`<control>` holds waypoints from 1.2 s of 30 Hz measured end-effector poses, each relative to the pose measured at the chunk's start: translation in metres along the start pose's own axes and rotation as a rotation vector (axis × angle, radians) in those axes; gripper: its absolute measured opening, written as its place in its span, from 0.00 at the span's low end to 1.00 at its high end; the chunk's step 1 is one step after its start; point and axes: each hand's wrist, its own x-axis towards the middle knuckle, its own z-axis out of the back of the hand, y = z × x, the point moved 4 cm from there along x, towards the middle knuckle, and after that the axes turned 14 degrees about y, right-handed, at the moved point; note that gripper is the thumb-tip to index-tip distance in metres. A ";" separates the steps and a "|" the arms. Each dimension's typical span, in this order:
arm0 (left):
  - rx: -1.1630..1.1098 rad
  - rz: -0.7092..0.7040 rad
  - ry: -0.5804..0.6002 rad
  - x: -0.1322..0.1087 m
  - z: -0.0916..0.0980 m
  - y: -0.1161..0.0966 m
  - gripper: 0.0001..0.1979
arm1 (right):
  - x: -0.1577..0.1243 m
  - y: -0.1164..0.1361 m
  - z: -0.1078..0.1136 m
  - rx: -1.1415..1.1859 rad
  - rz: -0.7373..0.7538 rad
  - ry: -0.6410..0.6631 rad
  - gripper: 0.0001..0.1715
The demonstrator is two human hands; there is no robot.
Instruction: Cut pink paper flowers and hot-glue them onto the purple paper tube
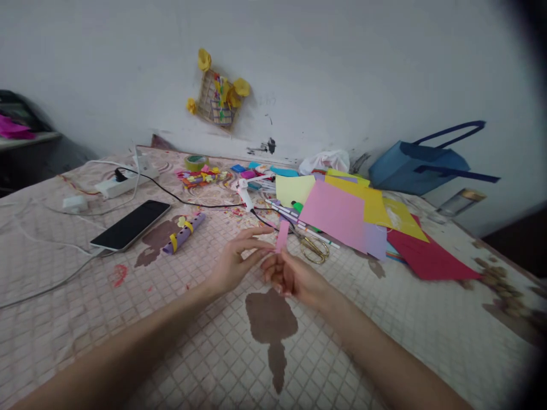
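A narrow pink paper strip (282, 236) stands upright between my hands. My right hand (290, 276) pinches its lower end, and the fingertips of my left hand (237, 262) press against it from the left. Just right of the strip lie gold-handled scissors (314, 251). To the left of my left hand rests a purple rolled paper tube (183, 232) with yellow bands. The lowest part of the strip is hidden by my fingers.
Behind my hands, loose coloured paper sheets (337, 210) overlap beside markers and a white glue gun (245, 195). A black phone (130, 225), a white power strip (123, 182) and cables lie at left on the tiled-pattern sheet (213, 353). A blue bag (416, 168) leans against the wall.
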 end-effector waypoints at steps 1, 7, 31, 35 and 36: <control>0.049 -0.036 0.018 -0.001 -0.002 -0.004 0.09 | 0.001 -0.004 -0.004 0.090 0.013 0.004 0.22; 0.113 -0.025 0.047 -0.003 -0.005 -0.003 0.11 | -0.004 -0.001 0.002 0.081 0.138 -0.148 0.13; -0.537 0.406 0.040 -0.010 -0.021 0.031 0.10 | -0.010 0.008 0.005 -0.528 0.352 -0.303 0.10; -0.635 0.418 0.007 -0.012 -0.022 0.036 0.10 | -0.010 0.008 0.004 -0.548 0.340 -0.308 0.09; -0.651 0.418 0.007 -0.012 -0.023 0.037 0.10 | -0.010 0.008 0.003 -0.555 0.338 -0.310 0.09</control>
